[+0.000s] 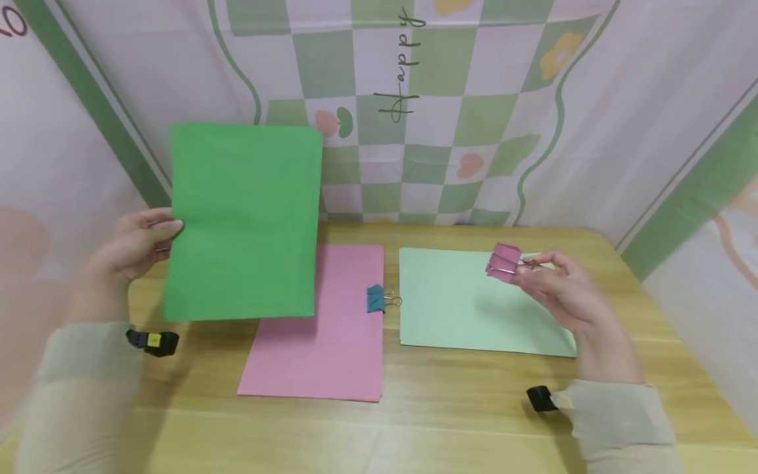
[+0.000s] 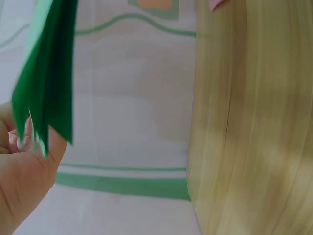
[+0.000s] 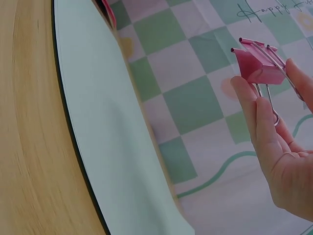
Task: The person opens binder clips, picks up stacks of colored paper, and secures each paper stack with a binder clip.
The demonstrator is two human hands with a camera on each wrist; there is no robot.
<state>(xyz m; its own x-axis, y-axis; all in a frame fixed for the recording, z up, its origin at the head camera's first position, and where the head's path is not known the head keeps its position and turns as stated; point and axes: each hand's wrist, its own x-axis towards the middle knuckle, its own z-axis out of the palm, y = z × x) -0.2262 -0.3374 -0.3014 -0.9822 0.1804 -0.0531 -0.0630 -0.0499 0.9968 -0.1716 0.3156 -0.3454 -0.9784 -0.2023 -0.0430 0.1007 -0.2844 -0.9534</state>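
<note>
My left hand [image 1: 137,243] grips several green sheets of paper [image 1: 245,220] by their left edge, thumb in front. They are held up above the table, and in the left wrist view the sheets [image 2: 54,73] fan apart at the lower end. With my right hand [image 1: 562,289] I pinch a pink binder clip [image 1: 503,262] by its wire handles, over the light green paper [image 1: 456,299]. The right wrist view shows the clip [image 3: 261,66] with thumb and fingers on its handles. Below the green sheets lies pink paper [image 1: 337,349], partly covered by them from above.
A teal binder clip [image 1: 376,299] sits on the right edge of the pink paper, its wire handles pointing toward the light green paper. The wooden table [image 1: 331,434] ends at a patterned curtain [image 1: 379,171] behind and at both sides.
</note>
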